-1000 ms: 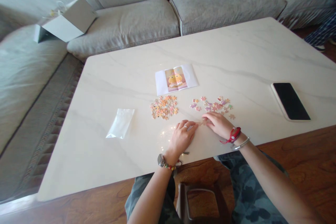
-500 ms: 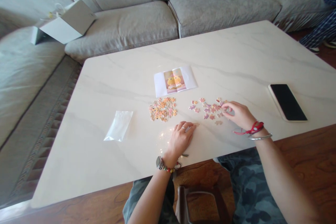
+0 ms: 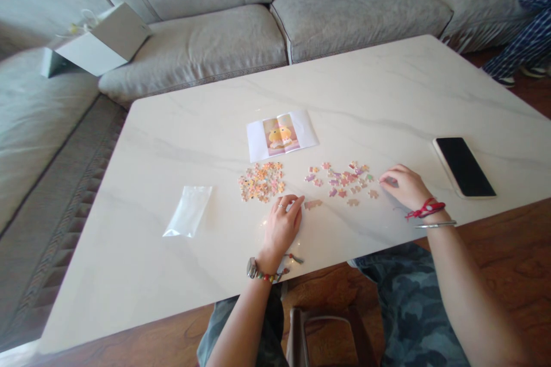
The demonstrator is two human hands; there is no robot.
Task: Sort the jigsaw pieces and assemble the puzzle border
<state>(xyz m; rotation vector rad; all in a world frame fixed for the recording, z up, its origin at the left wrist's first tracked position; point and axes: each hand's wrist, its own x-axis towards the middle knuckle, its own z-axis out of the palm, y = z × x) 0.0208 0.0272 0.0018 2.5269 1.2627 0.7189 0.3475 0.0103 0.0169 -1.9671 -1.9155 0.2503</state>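
Marble table (image 3: 172,143) before grey sofa (image 3: 206,40); left hand (image 3: 282,225) flat, fingers together; right hand (image 3: 405,186) grip unclear

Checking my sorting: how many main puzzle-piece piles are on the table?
2: a dense pile near the picture sheet, a looser spread beside the right hand. Strays may be hidden.

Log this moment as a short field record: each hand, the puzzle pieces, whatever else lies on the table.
Left hand: rests palm down on table, fingertips beside small joined bit
Right hand: fingertips at right end of scattered pieces; grip unclear
Pieces: dense pile below the reference picture
Also on table: phone at right, plastic bag at left
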